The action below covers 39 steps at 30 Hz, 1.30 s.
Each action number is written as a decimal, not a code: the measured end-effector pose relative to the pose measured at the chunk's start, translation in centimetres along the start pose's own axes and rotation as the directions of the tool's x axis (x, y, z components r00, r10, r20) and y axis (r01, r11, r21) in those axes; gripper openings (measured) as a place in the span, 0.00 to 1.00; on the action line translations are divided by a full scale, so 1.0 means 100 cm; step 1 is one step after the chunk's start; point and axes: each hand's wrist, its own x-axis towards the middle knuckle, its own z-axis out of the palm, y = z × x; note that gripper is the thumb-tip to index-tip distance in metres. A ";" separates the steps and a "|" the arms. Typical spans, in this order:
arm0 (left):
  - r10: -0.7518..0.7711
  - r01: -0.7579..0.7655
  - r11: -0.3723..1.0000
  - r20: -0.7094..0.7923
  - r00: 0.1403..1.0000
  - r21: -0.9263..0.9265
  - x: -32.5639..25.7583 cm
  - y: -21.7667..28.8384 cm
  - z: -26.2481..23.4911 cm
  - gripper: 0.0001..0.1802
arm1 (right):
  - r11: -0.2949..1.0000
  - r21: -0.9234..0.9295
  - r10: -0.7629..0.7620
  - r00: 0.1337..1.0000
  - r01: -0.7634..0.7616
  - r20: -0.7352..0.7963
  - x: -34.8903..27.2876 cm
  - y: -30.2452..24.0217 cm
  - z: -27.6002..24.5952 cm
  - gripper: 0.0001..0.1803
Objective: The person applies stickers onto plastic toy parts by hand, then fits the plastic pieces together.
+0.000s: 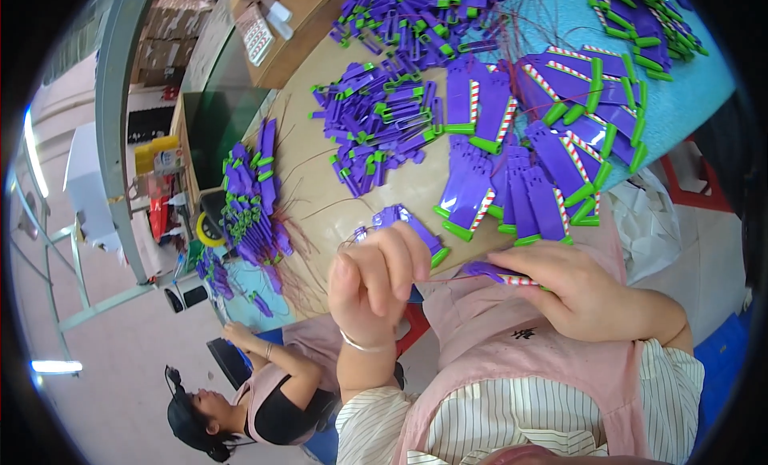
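My right hand point(580, 293) is closed on a purple plastic piece point(485, 269) with a red-and-white striped edge; most of that piece is hidden by the fingers. A thin red wire point(448, 279) runs from its tip across to my left hand point(376, 281), whose fingers are curled together around the wire's end. Just beyond my left hand, a purple panel with a green end point(412, 229) lies on the table. Further panels with green ends and striped edges point(468, 185) are spread in overlapping stacks beyond my right hand.
Small purple-and-green parts point(376, 117) are heaped mid-table point(308, 157). A wired bundle of purple pieces point(248, 201) lies at the left. More finished-looking panels point(640, 29) sit far right on a blue sheet. A co-worker point(280, 385) sits at the left. A cardboard box point(280, 53) stands at the back.
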 end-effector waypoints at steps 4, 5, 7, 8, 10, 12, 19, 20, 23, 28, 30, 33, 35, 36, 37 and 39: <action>0.000 0.005 0.228 -0.006 1.000 0.974 0.032 -0.004 -0.032 0.09 | 0.984 -0.152 -0.107 0.990 0.093 -0.087 0.004 -0.005 -0.001 0.21; 0.036 -0.136 -0.010 0.136 0.990 0.991 0.039 -0.010 -0.046 0.11 | 0.984 -0.168 -0.078 0.994 0.063 -0.081 0.005 -0.008 -0.002 0.20; 0.009 -0.282 -0.302 0.298 0.954 0.911 0.049 -0.022 -0.061 0.15 | 0.991 -0.132 -0.034 0.999 0.029 -0.034 0.008 -0.009 -0.005 0.18; 0.005 -0.287 -0.298 0.302 0.953 0.911 0.052 -0.026 -0.065 0.15 | 0.995 -0.095 0.010 1.000 -0.009 0.011 0.008 -0.009 -0.007 0.15; -0.039 -0.324 -0.394 0.336 0.941 0.860 0.057 -0.030 -0.072 0.14 | 0.998 -0.051 -0.025 0.999 0.026 0.020 0.006 -0.002 -0.006 0.13; -0.043 -0.335 -0.412 0.349 0.936 0.847 0.062 -0.032 -0.073 0.12 | 0.998 -0.006 -0.058 0.998 0.059 0.026 0.003 0.000 -0.003 0.11; -0.081 0.212 0.773 -0.238 0.968 0.598 0.028 -0.013 -0.001 0.04 | 0.896 0.390 0.290 0.946 -0.215 -0.145 0.010 -0.005 0.007 0.06; -0.086 0.180 0.784 -0.184 0.979 0.594 0.016 -0.011 0.010 0.05 | 0.929 0.323 0.235 0.962 -0.180 -0.141 0.013 -0.003 0.006 0.06; -0.019 -0.009 0.648 0.028 0.999 0.762 -0.002 -0.016 0.025 0.08 | 0.945 0.293 0.205 0.963 -0.148 -0.175 0.015 -0.002 0.012 0.08; 0.032 -0.057 0.542 0.047 0.998 0.838 -0.007 -0.023 0.031 0.10 | 1.000 -0.009 -0.013 0.963 0.011 -0.270 0.016 0.003 0.021 0.05; 0.034 -0.020 0.597 -0.001 0.999 0.802 -0.011 -0.028 0.034 0.08 | 0.986 -0.139 -0.137 0.930 0.094 -0.341 0.015 0.001 0.023 0.05; -0.024 0.075 0.621 -0.077 0.997 0.781 -0.008 -0.028 0.042 0.09 | 0.967 -0.250 -0.125 0.942 0.046 -0.310 0.008 0.002 0.020 0.06; -0.150 0.117 0.654 -0.023 0.988 0.747 -0.013 -0.025 0.040 0.07 | 0.968 -0.247 -0.134 0.936 0.053 -0.326 0.002 0.001 0.019 0.07; -0.187 0.170 0.675 -0.056 0.981 0.718 -0.016 -0.025 0.042 0.07 | 0.969 -0.234 -0.153 0.937 0.080 -0.314 0.001 0.001 0.020 0.08; -0.168 0.183 0.688 -0.091 0.982 0.702 -0.020 -0.027 0.046 0.06 | 0.972 -0.216 -0.166 0.928 0.096 -0.334 0.000 0.003 0.022 0.09; -0.147 0.174 0.670 -0.101 0.984 0.721 -0.026 -0.029 0.046 0.06 | 0.969 -0.201 -0.207 0.918 0.145 -0.337 -0.002 0.005 0.022 0.09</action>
